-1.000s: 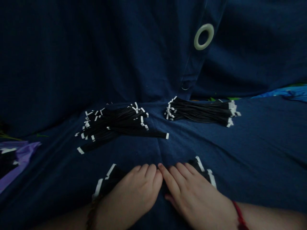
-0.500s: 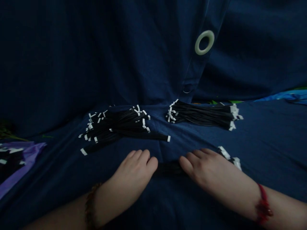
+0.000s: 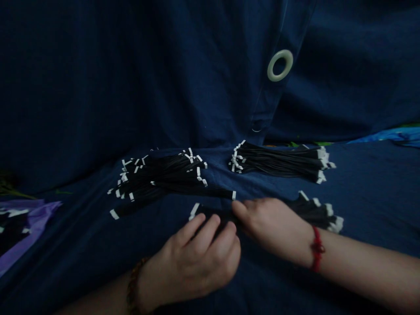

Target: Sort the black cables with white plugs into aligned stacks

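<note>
A bundle of black cables [image 3: 313, 211] with white connectors at both ends lies crosswise on the dark blue cloth, under both hands. My right hand [image 3: 267, 223] is closed round the middle of this bundle, thumb side to the left. At the bundle's left part, close to its white end, my left hand [image 3: 203, 253] has its fingers curled and somewhat apart; its thumb and fingertips are partly hidden. Just beyond the hands, a looser pile of black cables [image 3: 164, 175] lies at the left, and another bundle [image 3: 278, 159] lies at the right.
At the left edge is a purple bag [image 3: 39, 218] with black cables and white connectors. A dark blue curtain [image 3: 164, 78] with a pale ring [image 3: 280, 65] hangs behind. Something bright blue [image 3: 387, 135] shows at the far right.
My left hand has loosened its fingers and moved right and slightly nearer. My right hand has shifted left along the bundle, so more of both bundle ends shows.
</note>
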Demonstrator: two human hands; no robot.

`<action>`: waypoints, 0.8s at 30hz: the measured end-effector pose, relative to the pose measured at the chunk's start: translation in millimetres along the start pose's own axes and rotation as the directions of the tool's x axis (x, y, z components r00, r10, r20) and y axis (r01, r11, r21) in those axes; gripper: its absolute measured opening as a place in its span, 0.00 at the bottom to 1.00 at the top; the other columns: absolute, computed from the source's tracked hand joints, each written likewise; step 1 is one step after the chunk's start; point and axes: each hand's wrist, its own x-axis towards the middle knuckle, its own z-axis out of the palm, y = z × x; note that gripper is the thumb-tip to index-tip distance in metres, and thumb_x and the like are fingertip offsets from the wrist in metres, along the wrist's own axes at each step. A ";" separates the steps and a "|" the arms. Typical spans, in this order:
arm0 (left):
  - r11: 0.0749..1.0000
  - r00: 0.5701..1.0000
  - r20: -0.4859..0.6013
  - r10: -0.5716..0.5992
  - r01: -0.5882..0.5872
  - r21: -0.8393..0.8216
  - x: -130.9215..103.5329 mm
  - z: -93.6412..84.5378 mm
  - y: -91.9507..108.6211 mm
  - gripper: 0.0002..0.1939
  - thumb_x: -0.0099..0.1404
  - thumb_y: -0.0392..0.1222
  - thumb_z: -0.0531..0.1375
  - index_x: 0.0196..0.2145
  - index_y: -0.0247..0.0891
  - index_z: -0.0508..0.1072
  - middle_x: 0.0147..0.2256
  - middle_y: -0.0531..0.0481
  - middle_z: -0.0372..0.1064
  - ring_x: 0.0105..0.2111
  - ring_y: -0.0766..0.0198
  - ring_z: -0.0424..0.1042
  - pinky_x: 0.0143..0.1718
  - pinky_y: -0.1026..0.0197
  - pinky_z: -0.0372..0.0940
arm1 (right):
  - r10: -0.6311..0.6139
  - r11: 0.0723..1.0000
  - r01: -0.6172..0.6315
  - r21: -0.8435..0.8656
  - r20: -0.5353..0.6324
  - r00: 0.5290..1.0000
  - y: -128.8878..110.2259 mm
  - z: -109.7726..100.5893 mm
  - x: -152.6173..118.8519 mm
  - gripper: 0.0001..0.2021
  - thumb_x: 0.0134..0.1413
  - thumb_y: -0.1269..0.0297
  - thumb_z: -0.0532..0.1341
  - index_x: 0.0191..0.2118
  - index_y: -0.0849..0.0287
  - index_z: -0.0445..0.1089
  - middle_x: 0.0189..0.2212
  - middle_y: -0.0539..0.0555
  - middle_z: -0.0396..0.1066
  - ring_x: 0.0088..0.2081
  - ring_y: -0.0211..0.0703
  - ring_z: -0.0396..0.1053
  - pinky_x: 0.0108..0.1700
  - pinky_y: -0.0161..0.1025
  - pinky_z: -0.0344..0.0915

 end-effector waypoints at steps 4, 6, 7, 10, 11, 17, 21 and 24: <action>0.981 0.993 -0.063 0.100 -0.110 -0.163 -4.9 2.7 1.4 0.10 0.62 0.42 0.59 0.43 0.47 0.72 0.49 0.56 0.65 0.49 0.62 0.60 0.55 0.55 0.54 | 0.236 0.958 -0.245 -0.148 -0.079 0.969 84.0 -15.3 18.2 0.09 0.56 0.62 0.54 0.39 0.63 0.64 0.27 0.58 0.70 0.26 0.47 0.67 0.25 0.37 0.44; 0.974 0.998 0.009 0.069 -0.066 -0.215 -4.9 6.8 2.4 0.11 0.64 0.40 0.57 0.44 0.46 0.72 0.48 0.57 0.67 0.50 0.63 0.59 0.55 0.56 0.54 | 0.324 0.922 -0.341 -0.185 -0.118 0.939 126.3 -14.9 32.1 0.14 0.55 0.58 0.54 0.40 0.63 0.65 0.31 0.61 0.70 0.30 0.50 0.67 0.26 0.38 0.46; 0.972 0.998 0.030 0.046 -0.038 -0.230 -4.9 8.8 2.4 0.11 0.64 0.39 0.57 0.45 0.45 0.72 0.47 0.57 0.68 0.50 0.63 0.59 0.55 0.56 0.53 | 0.353 0.909 -0.372 -0.189 -0.125 0.927 144.1 -10.1 38.4 0.14 0.54 0.57 0.55 0.41 0.64 0.65 0.32 0.61 0.70 0.32 0.51 0.67 0.27 0.39 0.48; 0.967 0.999 0.038 -0.013 0.022 -0.254 -5.4 11.5 1.7 0.11 0.64 0.39 0.57 0.45 0.42 0.71 0.45 0.55 0.70 0.49 0.62 0.61 0.55 0.55 0.53 | 0.395 0.901 -0.408 -0.145 -0.112 0.912 177.7 22.9 48.5 0.19 0.54 0.51 0.55 0.42 0.63 0.67 0.39 0.62 0.69 0.38 0.49 0.66 0.34 0.39 0.55; 0.966 0.999 0.047 -0.016 0.027 -0.258 -5.5 11.1 1.6 0.11 0.64 0.39 0.57 0.45 0.42 0.71 0.45 0.55 0.70 0.48 0.62 0.62 0.55 0.55 0.53 | 0.408 0.900 -0.418 -0.124 -0.102 0.907 182.0 37.8 48.6 0.22 0.54 0.47 0.55 0.41 0.63 0.68 0.41 0.62 0.69 0.40 0.50 0.65 0.36 0.39 0.56; 0.960 0.983 0.185 0.006 0.047 -0.276 -2.3 12.5 -11.3 0.11 0.66 0.40 0.54 0.45 0.39 0.69 0.44 0.52 0.70 0.46 0.60 0.63 0.51 0.54 0.55 | 0.553 0.826 -0.563 -0.031 -0.150 0.819 177.6 97.2 33.4 0.36 0.57 0.39 0.43 0.48 0.70 0.65 0.39 0.69 0.69 0.41 0.60 0.64 0.43 0.49 0.56; 0.957 0.889 0.390 -0.240 0.284 -0.058 -17.3 35.1 -53.1 0.17 0.65 0.31 0.49 0.50 0.37 0.67 0.51 0.45 0.65 0.52 0.54 0.60 0.53 0.50 0.56 | 0.539 0.838 -0.546 0.021 -0.189 0.821 177.5 101.0 24.4 0.39 0.52 0.35 0.46 0.51 0.72 0.63 0.43 0.71 0.67 0.44 0.62 0.63 0.45 0.51 0.55; 0.875 0.735 0.492 -0.467 0.462 0.141 -37.1 49.1 -87.0 0.22 0.66 0.29 0.46 0.56 0.33 0.62 0.53 0.40 0.63 0.55 0.51 0.58 0.54 0.48 0.55 | 0.491 0.867 -0.494 0.062 -0.269 0.829 173.8 98.7 20.6 0.39 0.50 0.39 0.52 0.55 0.72 0.59 0.51 0.72 0.62 0.51 0.64 0.58 0.52 0.53 0.49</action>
